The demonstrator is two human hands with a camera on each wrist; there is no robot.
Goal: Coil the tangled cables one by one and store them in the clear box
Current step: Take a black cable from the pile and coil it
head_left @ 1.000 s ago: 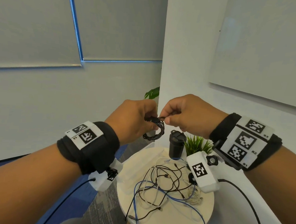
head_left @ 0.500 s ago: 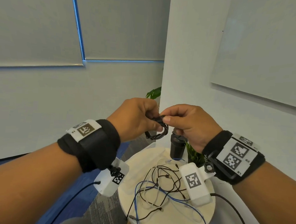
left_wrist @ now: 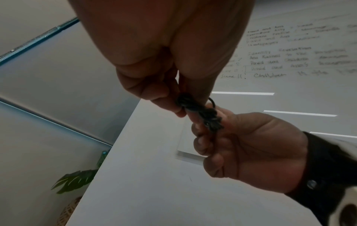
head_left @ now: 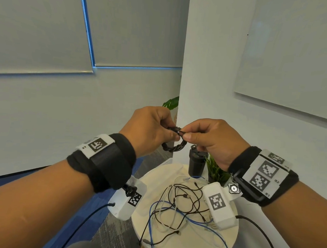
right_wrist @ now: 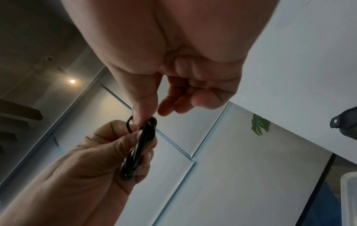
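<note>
A small black cable coil point(head_left: 174, 146) hangs in the air between both hands, above the round table point(head_left: 226, 240). My left hand point(head_left: 152, 129) grips the coil's left side with curled fingers. My right hand point(head_left: 205, 138) pinches the coil's top with thumb and forefinger. From the left wrist the black coil point(left_wrist: 201, 113) shows bunched between the two hands; from the right wrist the coil point(right_wrist: 139, 148) stands edge-on in the left hand's fingers. A tangle of black, white and blue cables point(head_left: 182, 207) lies on the table. A corner of the clear box point(right_wrist: 349, 198) shows in the right wrist view.
A dark tumbler point(head_left: 196, 162) and a small green plant point(head_left: 216, 169) stand at the table's back edge. A white wall corner rises just behind the hands, with a whiteboard point(head_left: 297, 55) to the right. Blue and grey carpet lies left of the table.
Both hands have stayed close together on the coil; the right wrist has dropped and turned, and the right fingers have shifted their pinch along the coil's top.
</note>
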